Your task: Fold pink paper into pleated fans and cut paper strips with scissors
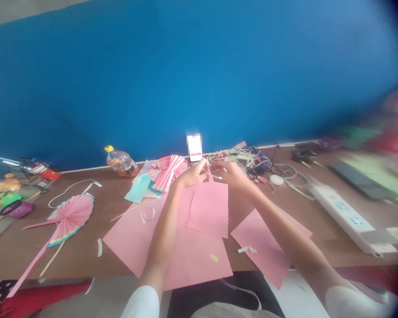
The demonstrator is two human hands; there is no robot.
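Near the far side of the desk, my left hand [193, 173] and my right hand [230, 171] come close together with bent fingers. Between their fingertips is a narrow bit of pink paper [210, 177], pinched from both sides; its full shape is hard to make out. Just below it lies a smaller pink sheet [210, 210] on top of a large pink sheet [192, 260]. Another pink sheet [257, 238], partly under my right forearm, has white paper scraps [247, 250] on it. A small whitish strip [218, 177] shows beside my right fingers.
A pink pleated fan [71, 216] lies at the left. Behind my left hand are a striped pleated paper [167, 172], blue paper [138, 189] and a drink bottle [122, 162]. A phone [195, 148] leans on the wall. Tangled cables [252, 159] and a power strip [348, 216] are rightward.
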